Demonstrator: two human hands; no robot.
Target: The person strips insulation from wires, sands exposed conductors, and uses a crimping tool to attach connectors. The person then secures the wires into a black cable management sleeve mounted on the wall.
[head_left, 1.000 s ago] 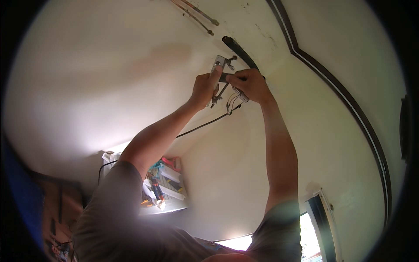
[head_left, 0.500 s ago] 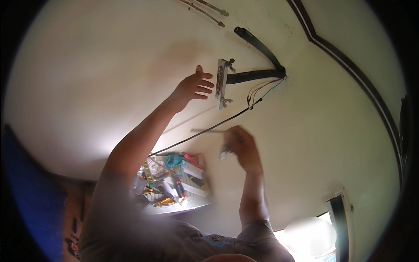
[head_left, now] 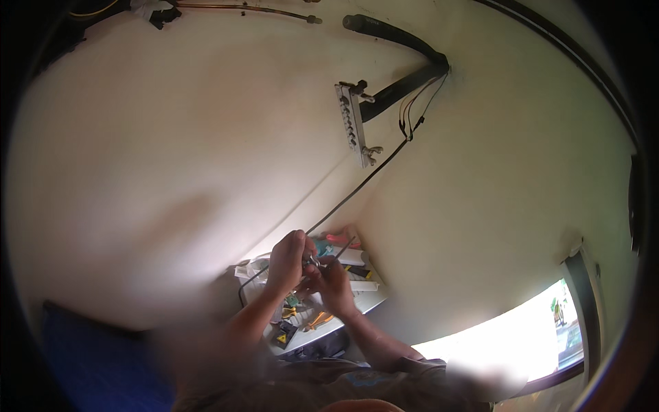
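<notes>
My left hand (head_left: 285, 261) and my right hand (head_left: 333, 285) meet low in front of me, fingers closed on a small silver metal tool (head_left: 314, 261). It looks like a flaring yoke, with a thin rod (head_left: 348, 247) sticking up beside the right hand. My fingers hide most of it. Above, a silver flaring bar (head_left: 351, 127) with wing nuts is at the end of a black insulated pipe (head_left: 405, 88). Neither hand touches that bar.
A second insulated pipe (head_left: 391, 29) and thin wires (head_left: 405, 113) come from the wall corner. A black cable (head_left: 357, 187) slants down behind my hands. Below lies a white shelf (head_left: 322, 333) of tools, including orange-handled pliers (head_left: 319, 321). A copper pipe (head_left: 254, 8) runs along the top.
My left hand has come down from beside the flaring bar. My right hand has moved down and left with the tool, and both hands now hold it. The view has shifted.
</notes>
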